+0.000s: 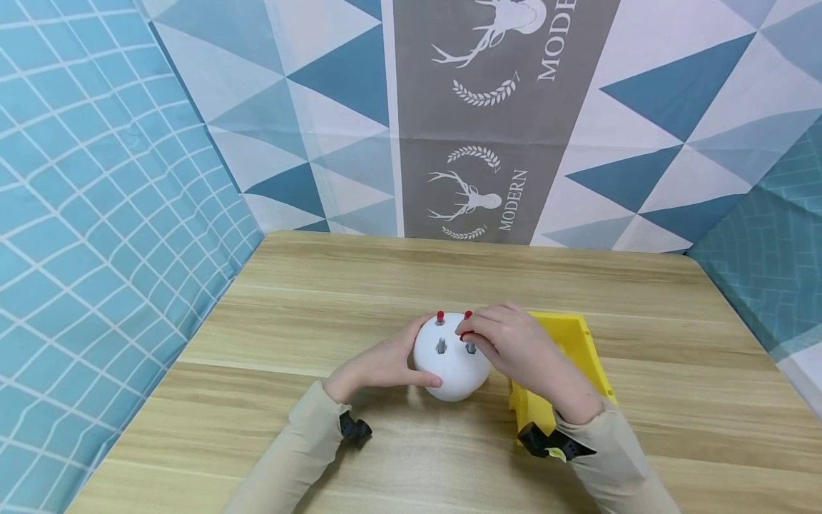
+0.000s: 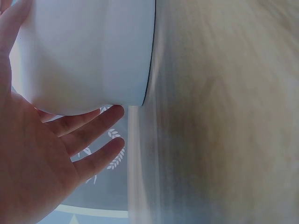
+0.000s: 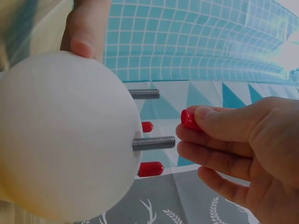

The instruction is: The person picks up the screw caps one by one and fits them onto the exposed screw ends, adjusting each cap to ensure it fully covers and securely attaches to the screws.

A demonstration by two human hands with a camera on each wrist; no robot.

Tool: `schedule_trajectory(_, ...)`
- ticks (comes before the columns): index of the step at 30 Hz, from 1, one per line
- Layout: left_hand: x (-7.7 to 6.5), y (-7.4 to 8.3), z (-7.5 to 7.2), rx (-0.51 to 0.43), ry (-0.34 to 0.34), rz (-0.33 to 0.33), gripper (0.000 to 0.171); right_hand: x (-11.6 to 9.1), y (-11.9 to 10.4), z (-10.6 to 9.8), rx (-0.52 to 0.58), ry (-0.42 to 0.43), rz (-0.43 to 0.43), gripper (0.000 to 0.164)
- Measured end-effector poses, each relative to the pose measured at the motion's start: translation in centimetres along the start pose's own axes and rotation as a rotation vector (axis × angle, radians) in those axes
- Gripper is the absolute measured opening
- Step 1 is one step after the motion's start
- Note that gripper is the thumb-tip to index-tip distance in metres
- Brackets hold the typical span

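A white rounded piece (image 1: pixel 457 375) with a flat base sits on the table. My left hand (image 1: pixel 385 362) holds its left side, thumb toward the front and fingers round the back. Two bare threaded metal studs stick out of it, the nearer stud (image 3: pixel 154 143) and the farther stud (image 3: pixel 147 94) in the right wrist view. Two other posts wear red caps, one a larger-looking red cap (image 3: pixel 151 169). My right hand (image 1: pixel 514 344) pinches a loose red cap (image 3: pixel 189 119) between thumb and forefinger. Its open end faces the nearer stud, with a small gap between them.
A yellow plastic bin (image 1: pixel 587 357) stands right of the white piece, partly hidden under my right hand and forearm. Wood-grain tabletop (image 1: pixel 308 300) surrounds both. Patterned cloth (image 1: pixel 334 107) hangs along the table's back and sides.
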State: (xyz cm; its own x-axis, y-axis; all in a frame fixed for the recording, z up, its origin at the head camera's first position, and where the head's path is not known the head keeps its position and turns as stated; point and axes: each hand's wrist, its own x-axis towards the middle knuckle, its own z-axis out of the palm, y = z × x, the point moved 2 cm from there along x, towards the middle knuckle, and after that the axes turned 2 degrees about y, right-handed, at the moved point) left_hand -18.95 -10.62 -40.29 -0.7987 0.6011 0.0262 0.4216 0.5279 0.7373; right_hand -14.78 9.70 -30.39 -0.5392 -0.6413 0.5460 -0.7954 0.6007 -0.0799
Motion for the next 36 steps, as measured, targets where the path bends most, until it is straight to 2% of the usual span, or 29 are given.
schedule_trajectory(5,0.0,0.0,0.0,0.001,-0.005,0.013,0.1,0.1,-0.2,0.5,0.006,0.0,-0.008,0.014)
schedule_trajectory(16,0.0,-0.1,-0.1,-0.011,-0.013,-0.01,0.102,0.5,-0.2,1.5,0.04,0.057,-0.056,0.012)
schedule_trajectory(28,0.0,-0.1,-0.1,-0.012,-0.013,0.007,0.101,0.9,-0.7,2.4,0.055,0.066,-0.054,0.013)
schedule_trajectory(36,-0.1,-0.2,-0.1,-0.012,-0.006,0.021,0.1,1.1,-0.8,2.5,0.035,0.041,-0.032,0.012)
